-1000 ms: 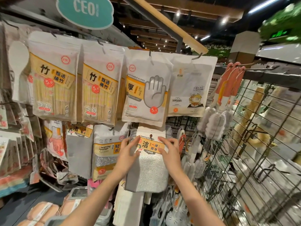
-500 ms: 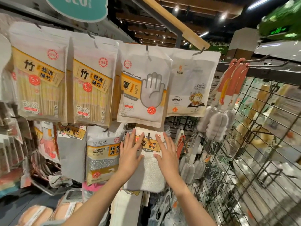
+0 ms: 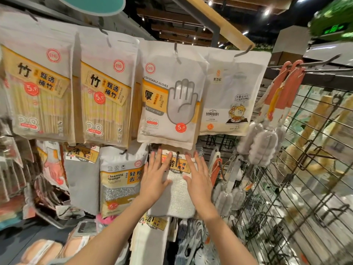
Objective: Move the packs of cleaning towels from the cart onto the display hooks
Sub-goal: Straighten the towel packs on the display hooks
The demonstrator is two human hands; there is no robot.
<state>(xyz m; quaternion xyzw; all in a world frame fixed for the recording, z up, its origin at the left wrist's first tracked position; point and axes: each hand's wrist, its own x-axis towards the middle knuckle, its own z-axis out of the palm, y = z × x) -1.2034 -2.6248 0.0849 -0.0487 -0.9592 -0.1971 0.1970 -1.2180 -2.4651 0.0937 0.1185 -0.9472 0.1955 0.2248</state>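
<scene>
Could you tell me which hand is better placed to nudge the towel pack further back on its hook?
Probably the right hand: its straight fingers lie beside the hook on the cleaning towel pack. The left hand lies flat too, but towards the pack's edge by the cleaning sponge bag.

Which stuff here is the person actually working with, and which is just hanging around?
Part of the job:
cleaning towels pack
display hook it hangs on
left hand and right hand, flat against the pack

Just hanging about:
disposable gloves pack
cleaning sponge pack
bamboo packs
bottle brushes
</scene>
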